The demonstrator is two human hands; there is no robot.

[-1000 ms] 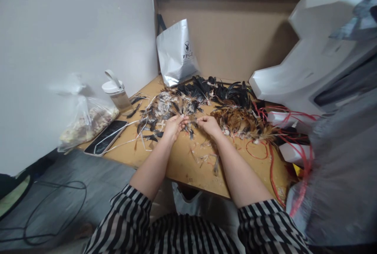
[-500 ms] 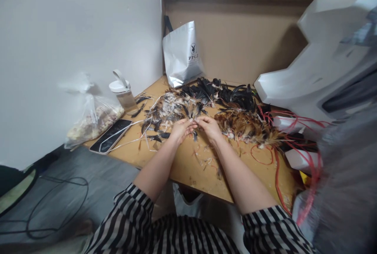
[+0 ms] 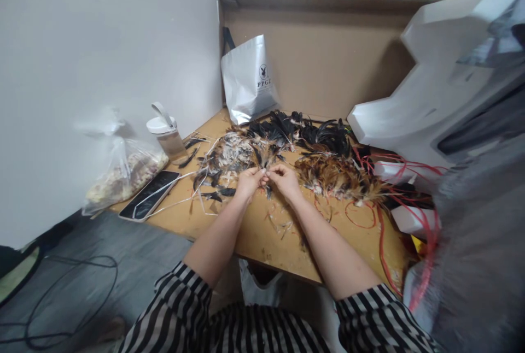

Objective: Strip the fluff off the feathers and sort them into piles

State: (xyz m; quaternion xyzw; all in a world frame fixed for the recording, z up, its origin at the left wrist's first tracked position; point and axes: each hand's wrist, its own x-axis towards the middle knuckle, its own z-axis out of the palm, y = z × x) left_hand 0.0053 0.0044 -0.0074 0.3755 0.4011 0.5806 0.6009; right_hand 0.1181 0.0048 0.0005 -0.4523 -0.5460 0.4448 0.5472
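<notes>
My left hand (image 3: 249,182) and my right hand (image 3: 284,179) meet over the middle of the table, fingertips pinched together. Between them stands a small bunch of brown and black feathers (image 3: 262,157), its lower ends at my fingers. Behind and to the left lies a loose heap of greyish and dark feathers (image 3: 232,151). A row of black feathers (image 3: 283,128) stretches across the back. Close to my right hand is a pile of golden-brown feathers (image 3: 338,176). Exactly how each finger grips the quills is too small to make out.
Left on the table are a phone (image 3: 150,195), a bag of pale pieces (image 3: 125,170) and a lidded cup (image 3: 167,137). A silver bag (image 3: 250,82) stands at the back. Red string (image 3: 382,243) trails along the right, near white foam blocks (image 3: 416,219). Scraps litter the wooden table (image 3: 270,243).
The whole view has shifted slightly. My hands stay together on the feather bunch, with the fingertips now a little closer together.
</notes>
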